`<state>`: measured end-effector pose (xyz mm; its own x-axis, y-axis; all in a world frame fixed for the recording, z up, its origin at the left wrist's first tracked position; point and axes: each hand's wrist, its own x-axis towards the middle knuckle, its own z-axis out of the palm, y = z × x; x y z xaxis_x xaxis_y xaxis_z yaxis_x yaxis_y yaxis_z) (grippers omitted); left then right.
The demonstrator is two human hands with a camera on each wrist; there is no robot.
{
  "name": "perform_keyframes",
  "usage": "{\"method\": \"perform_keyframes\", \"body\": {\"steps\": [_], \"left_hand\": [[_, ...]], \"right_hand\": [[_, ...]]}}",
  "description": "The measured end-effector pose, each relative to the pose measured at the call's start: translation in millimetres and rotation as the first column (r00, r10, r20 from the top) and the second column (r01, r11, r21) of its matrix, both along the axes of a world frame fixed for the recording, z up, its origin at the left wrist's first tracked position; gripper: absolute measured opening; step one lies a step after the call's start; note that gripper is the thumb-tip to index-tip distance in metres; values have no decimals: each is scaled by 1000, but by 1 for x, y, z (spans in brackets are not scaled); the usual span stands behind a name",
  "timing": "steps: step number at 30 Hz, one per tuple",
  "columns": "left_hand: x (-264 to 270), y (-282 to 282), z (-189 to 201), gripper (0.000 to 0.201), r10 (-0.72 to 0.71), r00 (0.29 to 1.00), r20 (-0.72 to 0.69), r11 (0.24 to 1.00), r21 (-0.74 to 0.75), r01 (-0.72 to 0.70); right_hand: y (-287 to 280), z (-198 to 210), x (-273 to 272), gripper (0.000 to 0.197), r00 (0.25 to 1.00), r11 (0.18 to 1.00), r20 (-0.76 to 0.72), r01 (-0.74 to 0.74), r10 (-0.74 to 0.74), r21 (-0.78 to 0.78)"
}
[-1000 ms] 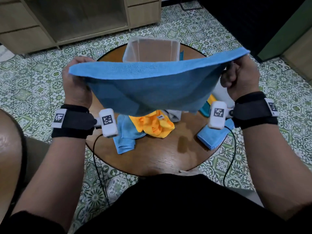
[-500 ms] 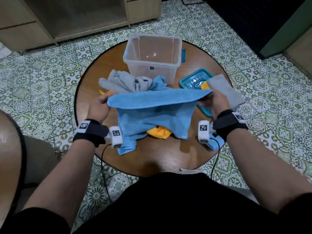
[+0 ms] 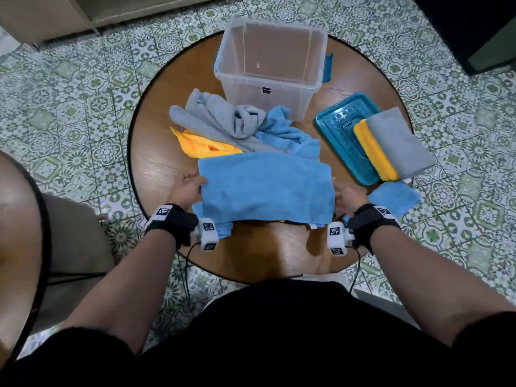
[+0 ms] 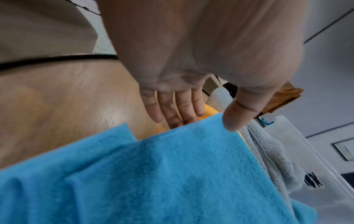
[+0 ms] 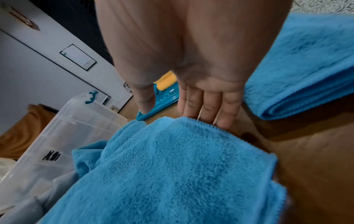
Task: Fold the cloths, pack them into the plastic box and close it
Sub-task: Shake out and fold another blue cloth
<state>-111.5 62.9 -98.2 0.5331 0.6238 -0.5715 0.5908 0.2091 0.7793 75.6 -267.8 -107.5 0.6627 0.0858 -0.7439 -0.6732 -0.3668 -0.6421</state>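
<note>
A blue cloth (image 3: 265, 188) lies folded in half on the round wooden table (image 3: 156, 163), partly over other cloths. My left hand (image 3: 190, 182) is at its left edge and my right hand (image 3: 344, 195) at its right edge. In the left wrist view the fingers (image 4: 172, 109) are straight, their tips behind the cloth's edge (image 4: 191, 128), the thumb just above it. In the right wrist view the straight fingers (image 5: 208, 106) touch the cloth's edge (image 5: 191, 136), thumb apart. The clear plastic box (image 3: 223, 71) stands empty at the back.
The teal lid (image 3: 337, 127) lies right of the box with a folded orange cloth (image 3: 374, 152) and a folded grey cloth (image 3: 396, 141) on it. A folded blue cloth (image 3: 393, 196) sits by my right wrist. Crumpled grey (image 3: 220, 118), orange (image 3: 203, 146) and blue (image 3: 284, 132) cloths lie behind.
The blue cloth, held up and stretched between both hands a second ago, has been lowered onto the table folded in half. Both hands have loosened from a grip to straight fingers.
</note>
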Motion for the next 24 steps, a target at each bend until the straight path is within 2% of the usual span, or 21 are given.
{"method": "perform_keyframes", "body": {"steps": [3,6,9,10,13,16,18,20,22,24], "left_hand": [[14,10,-8,38,21,999,-48,997,-77,-25],[19,16,-16,55,3,986,-166,1000,17,0],[26,9,-8,37,-6,991,-135,993,117,22],[27,8,-8,32,2,994,-109,992,126,12],[24,11,-9,27,51,998,-42,991,127,-45],[18,17,-5,27,96,995,14,989,112,-97],[16,22,3,25,132,989,67,981,132,-140],[17,25,18,19,139,976,170,972,164,-167],[20,29,37,12,124,949,290,967,181,-181],[23,34,56,11,127,909,397,971,135,-195]], "right_hand": [[12,-3,9,40,998,1000,-65,-12,11,-13],[12,-19,27,49,996,999,-91,-17,13,-43],[6,-48,52,82,989,969,-60,-145,136,-200],[12,-36,51,82,983,954,-59,-184,174,-238],[27,-9,48,60,978,934,16,-196,210,-300],[29,-3,56,40,967,962,156,-168,204,-214],[29,6,57,23,969,998,248,3,13,-63],[29,25,60,2,944,986,291,129,-155,107],[30,47,65,7,914,964,345,138,-212,225],[31,72,67,8,890,944,388,121,-241,309]]}}
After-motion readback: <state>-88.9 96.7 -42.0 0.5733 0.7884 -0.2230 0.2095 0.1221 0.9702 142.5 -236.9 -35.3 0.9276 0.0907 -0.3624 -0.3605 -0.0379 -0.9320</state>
